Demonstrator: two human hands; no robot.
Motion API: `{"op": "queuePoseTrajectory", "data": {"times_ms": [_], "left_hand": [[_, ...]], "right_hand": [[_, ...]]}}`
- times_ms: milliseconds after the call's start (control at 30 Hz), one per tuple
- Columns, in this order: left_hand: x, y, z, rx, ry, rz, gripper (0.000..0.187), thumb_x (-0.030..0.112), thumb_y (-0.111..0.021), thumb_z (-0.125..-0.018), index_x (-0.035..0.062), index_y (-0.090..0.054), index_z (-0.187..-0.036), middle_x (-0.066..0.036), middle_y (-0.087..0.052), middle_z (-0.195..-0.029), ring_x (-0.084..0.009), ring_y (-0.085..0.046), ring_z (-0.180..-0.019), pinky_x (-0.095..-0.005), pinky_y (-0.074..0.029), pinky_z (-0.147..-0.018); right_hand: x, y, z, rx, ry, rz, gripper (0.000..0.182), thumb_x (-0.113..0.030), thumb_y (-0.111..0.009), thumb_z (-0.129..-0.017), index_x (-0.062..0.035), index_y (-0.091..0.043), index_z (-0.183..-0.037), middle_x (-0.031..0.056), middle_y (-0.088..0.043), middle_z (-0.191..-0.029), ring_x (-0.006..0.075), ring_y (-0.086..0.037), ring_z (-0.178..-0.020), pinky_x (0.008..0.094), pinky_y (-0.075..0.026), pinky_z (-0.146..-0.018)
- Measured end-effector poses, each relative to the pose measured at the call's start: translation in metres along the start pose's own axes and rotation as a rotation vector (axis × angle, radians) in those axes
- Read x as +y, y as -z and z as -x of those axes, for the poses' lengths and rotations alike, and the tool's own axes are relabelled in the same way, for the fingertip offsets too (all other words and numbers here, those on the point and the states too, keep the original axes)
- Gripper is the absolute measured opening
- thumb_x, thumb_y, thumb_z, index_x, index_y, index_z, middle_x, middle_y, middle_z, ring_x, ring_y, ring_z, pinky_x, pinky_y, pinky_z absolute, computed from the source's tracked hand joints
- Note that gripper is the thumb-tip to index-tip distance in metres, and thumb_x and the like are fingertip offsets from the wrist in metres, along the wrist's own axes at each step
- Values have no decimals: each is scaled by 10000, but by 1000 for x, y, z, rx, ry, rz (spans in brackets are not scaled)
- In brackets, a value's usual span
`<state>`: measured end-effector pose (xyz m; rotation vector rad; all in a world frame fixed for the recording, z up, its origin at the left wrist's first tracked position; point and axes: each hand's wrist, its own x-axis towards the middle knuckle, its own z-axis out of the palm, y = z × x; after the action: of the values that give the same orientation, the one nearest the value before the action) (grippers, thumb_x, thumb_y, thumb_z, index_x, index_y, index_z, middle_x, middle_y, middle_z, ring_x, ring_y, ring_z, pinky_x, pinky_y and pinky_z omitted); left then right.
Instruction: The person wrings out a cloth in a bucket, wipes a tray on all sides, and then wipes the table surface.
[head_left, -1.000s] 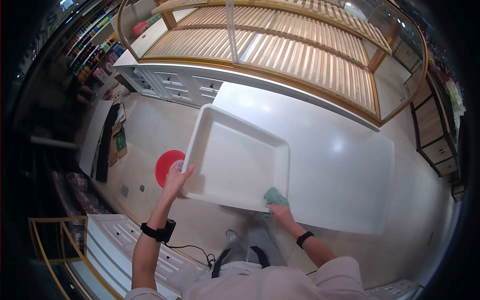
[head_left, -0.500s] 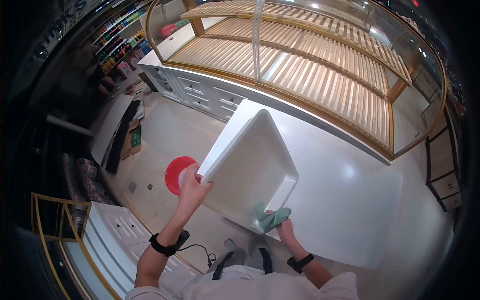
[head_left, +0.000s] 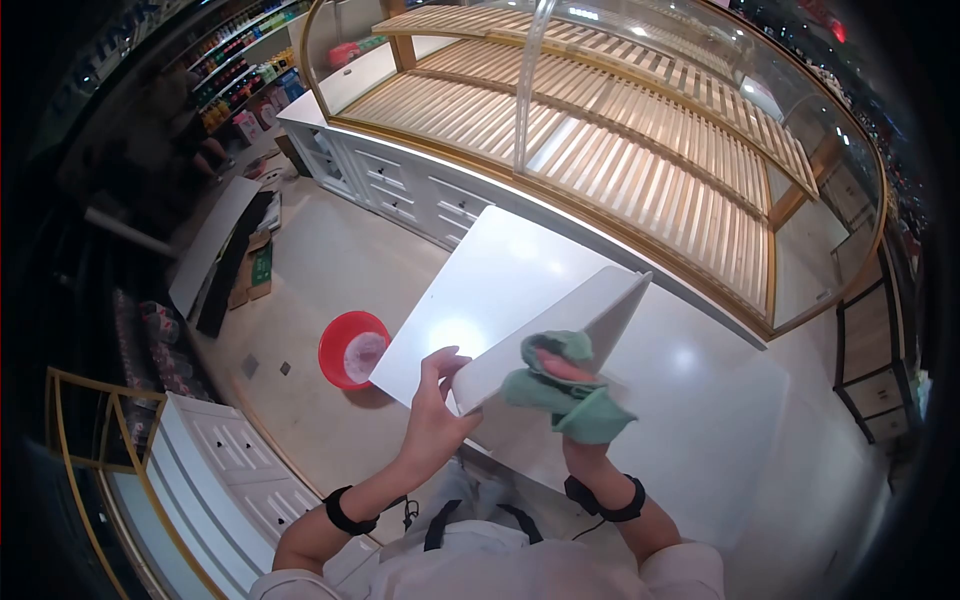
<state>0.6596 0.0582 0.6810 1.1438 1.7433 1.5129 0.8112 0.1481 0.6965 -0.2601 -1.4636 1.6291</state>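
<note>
A white rectangular tub [head_left: 508,358] stands tilted on its side over a white tabletop [head_left: 710,430], its long wall running away from me. My left hand [head_left: 437,408] grips the tub's near corner, thumb on one side of the wall and fingers on the other. In my right hand [head_left: 570,368] is a crumpled green cloth [head_left: 598,415], wrapped around the fingers. The cloth is close beside the tub's wall, to the right of my left hand.
A red bucket [head_left: 328,350] with foamy water stands on the floor at left. Beyond the table is a glass display case [head_left: 610,130] with slatted wooden shelves. White drawers [head_left: 235,440] stand at lower left, and flattened cardboard [head_left: 252,280] lies on the floor.
The tub has turned up onto its side and moved right, so its open inside no longer faces me. My right hand has lifted the cloth up from the tub's near end.
</note>
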Motion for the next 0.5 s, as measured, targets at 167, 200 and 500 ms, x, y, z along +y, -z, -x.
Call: {"op": "queuePoseTrajectory", "data": {"times_ms": [167, 200, 500], "left_hand": [[-8, -2, 7, -13, 66, 259, 601, 118, -637, -770, 12, -331, -1276, -149, -503, -1128, -229, -514, -1041, -307, -408, -900], [-2, 0, 7, -23, 39, 142, 597, 119, -635, -771, 10, -333, -1275, -147, -505, -1129, -226, -516, -1037, -309, -410, -898], [-9, -4, 8, -32, 18, -20, 629, 93, -693, -708, 0, -377, -1244, -168, -519, -1119, -260, -527, -1053, -330, -419, -912]], "right_hand": [[23, -33, -8, -340, 505, 953, 417, -155, -617, -666, 7, -592, -1050, 124, -620, -978, 249, -594, -832, 356, -456, -769], [29, -35, -7, -343, 554, 1036, 393, -172, -610, -659, 4, -615, -1010, 107, -635, -930, 241, -602, -778, 350, -462, -734], [47, -2, -12, -381, 635, 1125, 320, -166, -582, -662, -11, -610, -942, 93, -632, -897, 213, -589, -780, 346, -435, -778]]}}
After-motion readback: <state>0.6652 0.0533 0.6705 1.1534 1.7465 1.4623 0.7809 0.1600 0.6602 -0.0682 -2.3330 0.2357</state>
